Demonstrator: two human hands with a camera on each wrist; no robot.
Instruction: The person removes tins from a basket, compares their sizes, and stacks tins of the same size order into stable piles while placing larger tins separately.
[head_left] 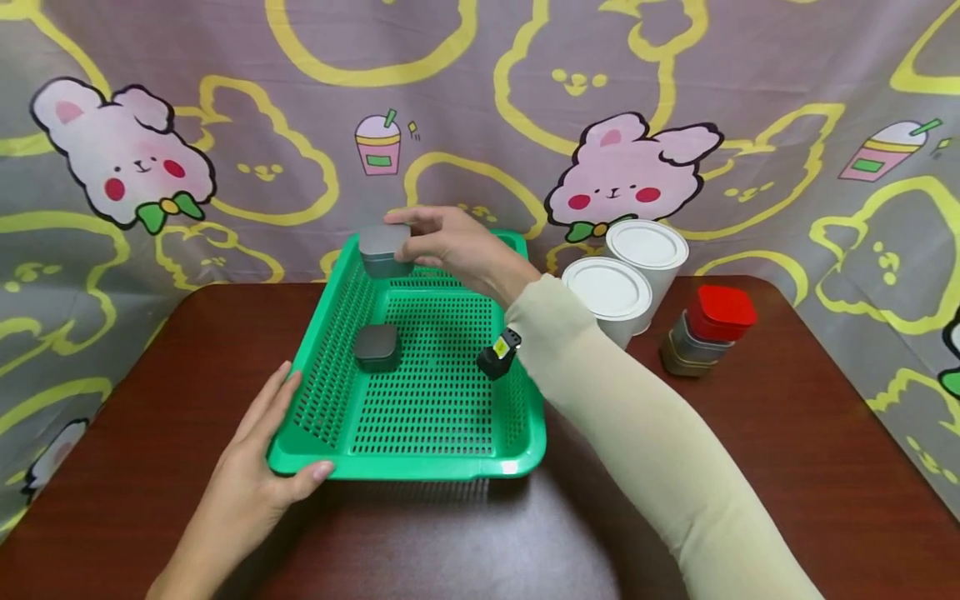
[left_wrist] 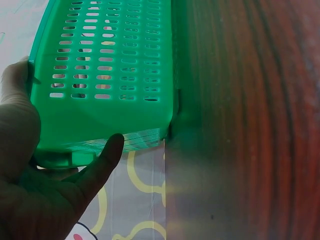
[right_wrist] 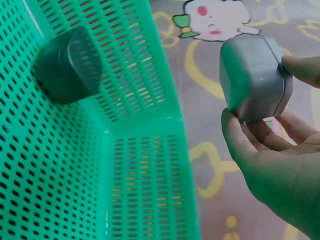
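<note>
My right hand (head_left: 457, 242) holds a small grey rounded-square tin (head_left: 385, 250) above the far left part of the green plastic basket (head_left: 408, 467). In the right wrist view that tin (right_wrist: 255, 80) sits between the thumb and the fingers, lid shut, apart from the basket wall. A second, darker tin (head_left: 377, 346) lies on the basket floor, toward the left. My left hand (head_left: 255, 458) grips the basket's near left corner, thumb at the front rim and fingers along the left side. The left wrist view shows this hand (left_wrist: 55, 195) around the corner, partly in shadow.
Two white lidded cans (head_left: 607, 292) stand right of the basket, close behind my right forearm. Farther right is a stack of small tins (head_left: 690, 342) topped by a red one (head_left: 722, 312). A patterned curtain (head_left: 465, 100) hangs behind the brown table (head_left: 787, 417).
</note>
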